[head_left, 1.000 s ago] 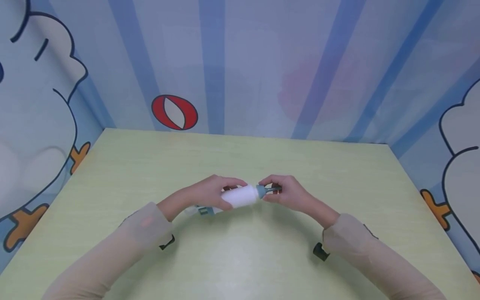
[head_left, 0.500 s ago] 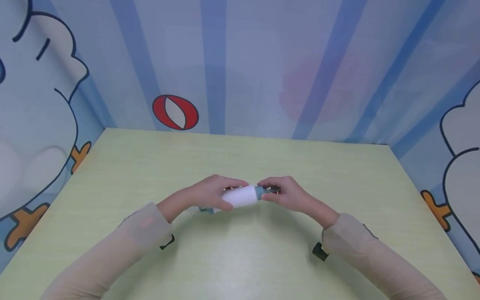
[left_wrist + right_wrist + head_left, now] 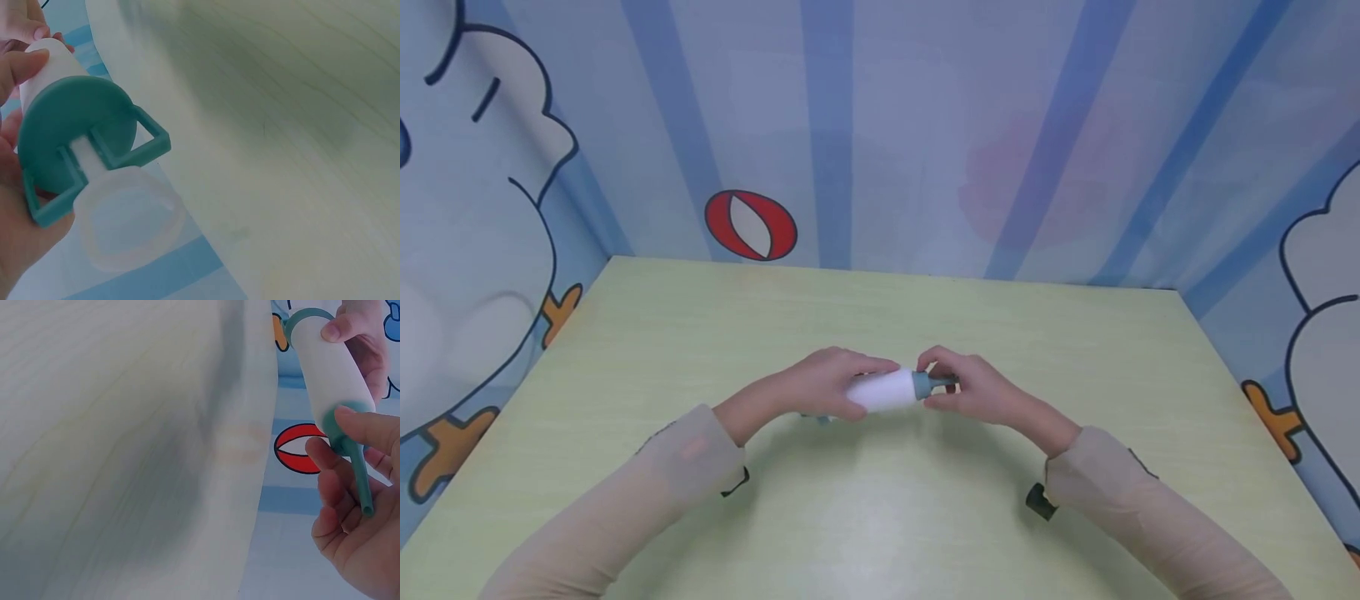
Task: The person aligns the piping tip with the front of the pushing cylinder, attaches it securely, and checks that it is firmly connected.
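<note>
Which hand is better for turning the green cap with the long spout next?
Probably the right hand: its thumb and fingers curve around the green cap and its spout. The left hand grips the white tube, so it seems better for holding that steady.

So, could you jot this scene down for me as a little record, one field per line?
Object: white tube, held above the table
Left hand: grips the tube's body
Right hand: thumb and fingers around the teal nozzle cap
Nozzle end: narrow teal spout, pointing toward the right palm
Other end: teal disc with two side handles, plus a translucent loop
Table: pale yellow-green
Backdrop: blue striped wall with a red-and-white oval
</note>
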The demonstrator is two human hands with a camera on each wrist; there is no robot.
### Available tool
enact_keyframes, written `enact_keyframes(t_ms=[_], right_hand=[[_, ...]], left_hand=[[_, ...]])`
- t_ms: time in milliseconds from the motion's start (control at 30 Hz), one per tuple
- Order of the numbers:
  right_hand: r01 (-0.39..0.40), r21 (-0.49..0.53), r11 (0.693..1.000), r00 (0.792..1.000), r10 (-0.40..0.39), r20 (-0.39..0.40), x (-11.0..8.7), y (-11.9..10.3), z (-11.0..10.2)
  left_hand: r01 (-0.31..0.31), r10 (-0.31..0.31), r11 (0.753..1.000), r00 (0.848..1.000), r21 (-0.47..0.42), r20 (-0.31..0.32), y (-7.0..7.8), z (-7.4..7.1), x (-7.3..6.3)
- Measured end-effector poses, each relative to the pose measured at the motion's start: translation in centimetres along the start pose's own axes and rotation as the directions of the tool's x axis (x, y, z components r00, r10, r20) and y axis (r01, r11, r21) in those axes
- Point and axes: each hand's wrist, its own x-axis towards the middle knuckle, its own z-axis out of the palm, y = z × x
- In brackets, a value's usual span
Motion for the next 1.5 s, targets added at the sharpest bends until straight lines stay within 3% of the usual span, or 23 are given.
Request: enact_keyframes(t_ms=[267,567,1033,1367,1500], right_hand=[[-0.038,0.007,0.999,0.998,0.038,-0.048,0.03,0.10,-0.03],[-0.056,0.058,0.997,0.998,0.058,-0.024,0.09,0.55,-0.03],[0.010,-0.020,1.000,0.997,-0.011,-0.070,0.09,0.13,-0.03],[-0.020,0.052,0.998,1.000,0.021,-0.018,0.16,0.53,-0.19],[-0.026,0.030,0.999,0.999,0.027,-0.024,0.07,0.45,-0.15]], left_hand=[[0.008,-0.008,1.000,1.000,0.009,0.007,0.06,0.10,0.03],[0.023,-0.023,1.000,1.000,0.011,0.003,0.27,0.06,-0.03],[0.028,-0.028,1.000,1.000,0.013,0.002,0.15,0.13,0.18],[0.026,-0.026,1.000,1.000,0.017,0.008,-0.02,0.22,0.06],[0.040,-0.040,0.999,0.999,0.013,0.007,-0.02,0.15,-0.03]])
